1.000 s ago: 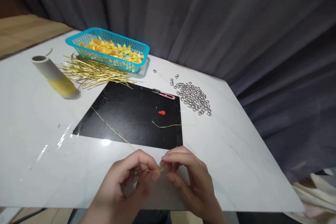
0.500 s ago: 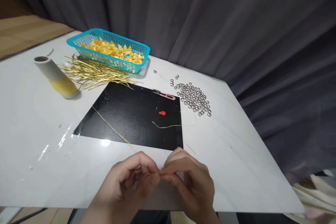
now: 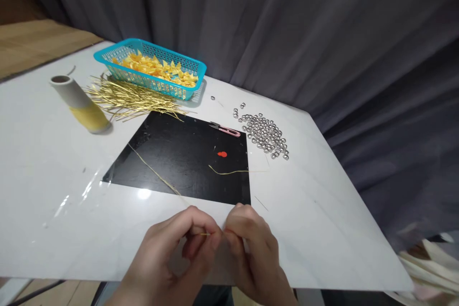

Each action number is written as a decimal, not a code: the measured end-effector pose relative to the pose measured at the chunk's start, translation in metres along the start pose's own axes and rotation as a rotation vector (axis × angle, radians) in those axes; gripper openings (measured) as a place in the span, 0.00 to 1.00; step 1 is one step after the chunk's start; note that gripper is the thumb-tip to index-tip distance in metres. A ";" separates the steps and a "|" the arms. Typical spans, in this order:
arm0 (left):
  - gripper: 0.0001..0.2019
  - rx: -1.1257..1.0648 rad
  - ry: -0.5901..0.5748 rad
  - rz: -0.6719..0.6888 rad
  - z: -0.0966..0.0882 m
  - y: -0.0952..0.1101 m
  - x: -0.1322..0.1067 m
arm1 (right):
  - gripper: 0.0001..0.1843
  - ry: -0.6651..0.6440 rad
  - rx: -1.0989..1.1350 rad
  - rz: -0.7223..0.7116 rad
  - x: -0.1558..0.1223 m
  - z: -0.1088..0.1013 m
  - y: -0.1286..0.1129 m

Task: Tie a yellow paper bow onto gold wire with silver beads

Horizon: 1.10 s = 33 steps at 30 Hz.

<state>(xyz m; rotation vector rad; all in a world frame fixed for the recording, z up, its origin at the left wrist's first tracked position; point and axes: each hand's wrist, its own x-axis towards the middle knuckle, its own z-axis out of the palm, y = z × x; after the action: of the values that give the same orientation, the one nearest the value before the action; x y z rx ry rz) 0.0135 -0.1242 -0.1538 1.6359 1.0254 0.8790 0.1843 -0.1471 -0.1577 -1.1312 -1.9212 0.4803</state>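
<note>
My left hand (image 3: 172,253) is closed in a pinch, with thumb and forefinger on a thin yellow thread (image 3: 204,234). Right beside it, fingertips almost meeting, my right hand (image 3: 254,248) is curled and pinched at the same spot; whatever lies between its fingers is too small and hidden to make out. Both hands hover over the front edge of the white table. From the black mat (image 3: 168,148), a pale yellow strand (image 3: 158,175) runs down toward my left hand. Another strand (image 3: 229,172) crosses the mat's right edge.
Pink-handled thread snips (image 3: 229,131) and a small red piece (image 3: 222,154) lie on the mat. Silver beads (image 3: 265,134) are heaped at right. Behind are gold twist ties (image 3: 136,99), a turquoise basket (image 3: 150,74) of yellow bows, and a yellow thread cone (image 3: 88,114).
My right hand has turned and its fingers have curled in more tightly. The orange-yellow bit seen between the fingertips is now mostly hidden. The table items lie as before.
</note>
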 end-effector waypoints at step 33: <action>0.07 0.018 0.125 0.044 0.002 -0.001 -0.004 | 0.18 0.041 -0.071 0.012 0.011 -0.035 -0.003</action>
<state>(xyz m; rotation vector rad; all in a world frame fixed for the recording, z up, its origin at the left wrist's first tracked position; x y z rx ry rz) 0.0134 -0.1285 -0.1558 1.6404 1.0890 1.0144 0.2085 -0.1425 -0.1306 -1.1898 -1.9093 0.3953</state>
